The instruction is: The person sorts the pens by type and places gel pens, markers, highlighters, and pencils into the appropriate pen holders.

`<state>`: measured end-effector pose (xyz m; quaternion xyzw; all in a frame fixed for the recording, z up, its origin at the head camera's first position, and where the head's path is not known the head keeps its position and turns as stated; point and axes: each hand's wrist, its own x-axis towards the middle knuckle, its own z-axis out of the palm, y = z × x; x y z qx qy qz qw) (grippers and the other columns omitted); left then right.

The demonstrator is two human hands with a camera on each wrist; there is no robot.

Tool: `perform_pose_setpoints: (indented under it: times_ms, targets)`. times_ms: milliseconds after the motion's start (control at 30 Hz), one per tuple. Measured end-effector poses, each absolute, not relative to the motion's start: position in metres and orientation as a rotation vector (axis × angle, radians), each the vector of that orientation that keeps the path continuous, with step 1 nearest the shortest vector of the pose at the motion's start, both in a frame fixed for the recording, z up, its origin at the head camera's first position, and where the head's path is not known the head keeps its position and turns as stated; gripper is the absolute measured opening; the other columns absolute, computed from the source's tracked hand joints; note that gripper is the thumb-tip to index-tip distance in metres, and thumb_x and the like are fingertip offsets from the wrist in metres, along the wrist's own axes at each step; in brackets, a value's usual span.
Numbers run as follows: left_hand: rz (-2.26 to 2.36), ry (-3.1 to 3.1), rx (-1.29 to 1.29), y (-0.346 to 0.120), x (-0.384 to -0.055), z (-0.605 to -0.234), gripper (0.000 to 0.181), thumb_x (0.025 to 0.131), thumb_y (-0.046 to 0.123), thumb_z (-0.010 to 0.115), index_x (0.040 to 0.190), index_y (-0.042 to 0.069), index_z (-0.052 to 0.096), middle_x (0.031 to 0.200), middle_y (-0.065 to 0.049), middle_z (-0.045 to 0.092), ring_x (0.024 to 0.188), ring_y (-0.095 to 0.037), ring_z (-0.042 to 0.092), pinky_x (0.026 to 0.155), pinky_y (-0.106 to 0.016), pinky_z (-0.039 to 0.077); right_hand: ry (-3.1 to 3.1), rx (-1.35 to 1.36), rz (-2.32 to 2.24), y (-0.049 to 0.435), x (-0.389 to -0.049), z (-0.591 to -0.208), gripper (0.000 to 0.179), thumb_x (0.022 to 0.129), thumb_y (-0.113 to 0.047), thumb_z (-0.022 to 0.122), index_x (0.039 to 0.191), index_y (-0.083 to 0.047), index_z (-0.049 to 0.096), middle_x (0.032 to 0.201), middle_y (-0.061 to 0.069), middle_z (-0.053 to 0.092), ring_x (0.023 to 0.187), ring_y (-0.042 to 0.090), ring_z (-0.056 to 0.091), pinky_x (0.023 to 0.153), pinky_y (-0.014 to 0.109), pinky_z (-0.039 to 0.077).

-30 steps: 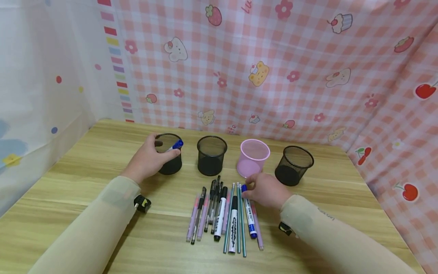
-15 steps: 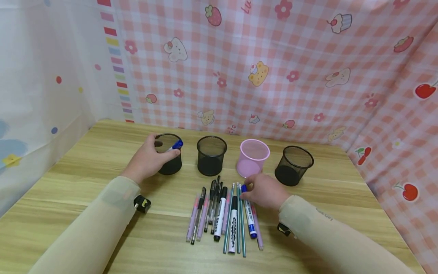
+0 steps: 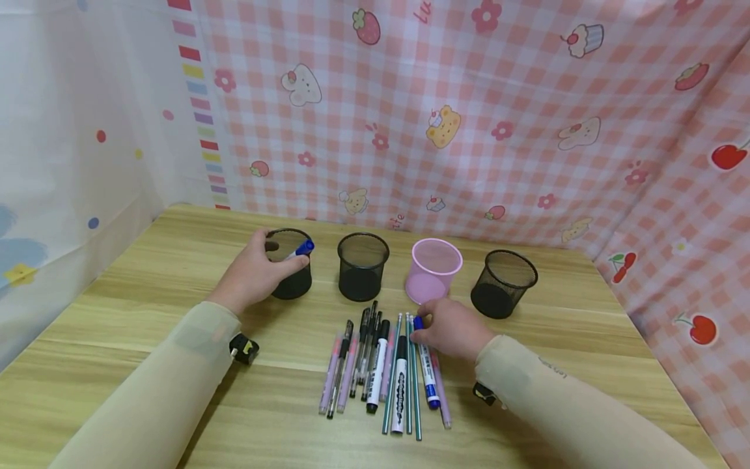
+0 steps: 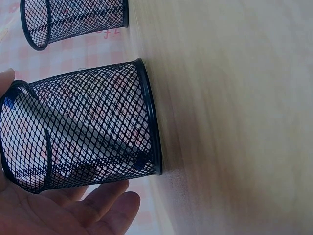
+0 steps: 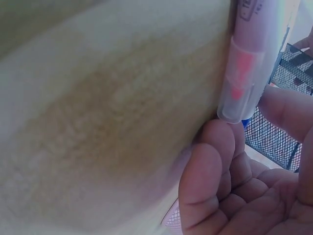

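My left hand [image 3: 256, 270] grips the leftmost black mesh pen cup [image 3: 294, 284], thumb at the rim and fingers along the far side. A blue-capped marker [image 3: 305, 247] leans inside that cup; the left wrist view shows its white barrel [image 4: 80, 132] slanting through the mesh to the base. My right hand [image 3: 459, 327] pinches the capped end of a blue whiteboard marker [image 3: 430, 371] lying in the row of pens. Beside that marker lies a pink-purple highlighter [image 3: 441, 391], whose clear cap [image 5: 239, 83] rises close over my fingertips in the right wrist view.
To the right stand another black mesh cup [image 3: 360, 277], a pink cup [image 3: 430, 286] and a third black cup [image 3: 498, 296]. Gel pens [image 3: 363, 345], black markers [image 3: 400, 384], highlighters and teal pencils [image 3: 415, 397] lie side by side on the wooden table [image 3: 176, 312]. A checked cloth [image 3: 410, 176] hangs behind.
My right hand has shifted very slightly left at the blue marker's cap. The left hand, cups and pens have stayed in place.
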<state>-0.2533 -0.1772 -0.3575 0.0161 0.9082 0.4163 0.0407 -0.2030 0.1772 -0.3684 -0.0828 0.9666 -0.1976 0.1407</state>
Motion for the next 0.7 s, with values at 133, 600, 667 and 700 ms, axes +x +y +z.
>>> perform_pose_setpoints:
  times_ms: [133, 600, 667, 700]
  targets:
    - [1.282, 2.782, 0.052, -0.1771, -0.2534, -0.3580, 0.117, 0.088, 0.079, 0.064, 0.168, 0.011, 0.011, 0.168, -0.021, 0.034, 0.151, -0.047, 0.038, 0.119, -0.068, 0.035, 2.788, -0.226, -0.569, 0.1765, -0.2026, -0.3686, 0.034, 0.089, -0.030, 0.085, 0.117, -0.012, 0.076, 0.105, 0.004, 0.077, 0.092, 0.018, 0.068, 0.095, 0.048, 0.058]
    - [1.288, 2.775, 0.055, -0.1759, -0.2522, -0.3563, 0.113, 0.091, 0.072, 0.065, 0.168, 0.010, 0.011, 0.169, -0.021, 0.033, 0.152, -0.048, 0.036, 0.119, -0.067, 0.035, 2.802, -0.239, -0.563, 0.1762, -0.2049, -0.3714, 0.029, 0.089, -0.030, 0.085, 0.110, -0.012, 0.076, 0.100, 0.004, 0.076, 0.088, 0.018, 0.066, 0.091, 0.046, 0.058]
    - [1.289, 2.776, 0.056, -0.1758, -0.2519, -0.3558, 0.113, 0.092, 0.072, 0.066, 0.168, 0.010, 0.010, 0.169, -0.021, 0.033, 0.152, -0.047, 0.036, 0.120, -0.067, 0.035, 2.804, -0.242, -0.562, 0.1764, -0.2051, -0.3717, 0.028, 0.088, -0.029, 0.086, 0.108, -0.012, 0.075, 0.099, 0.004, 0.076, 0.088, 0.018, 0.066, 0.091, 0.045, 0.058]
    - [1.290, 2.775, 0.056, -0.1760, -0.2519, -0.3558, 0.113, 0.092, 0.071, 0.065, 0.168, 0.010, 0.010, 0.169, -0.021, 0.033, 0.152, -0.047, 0.036, 0.120, -0.067, 0.035, 2.804, -0.243, -0.563, 0.1765, -0.2052, -0.3720, 0.028, 0.088, -0.029, 0.086, 0.108, -0.012, 0.075, 0.099, 0.003, 0.076, 0.087, 0.018, 0.066, 0.090, 0.045, 0.058]
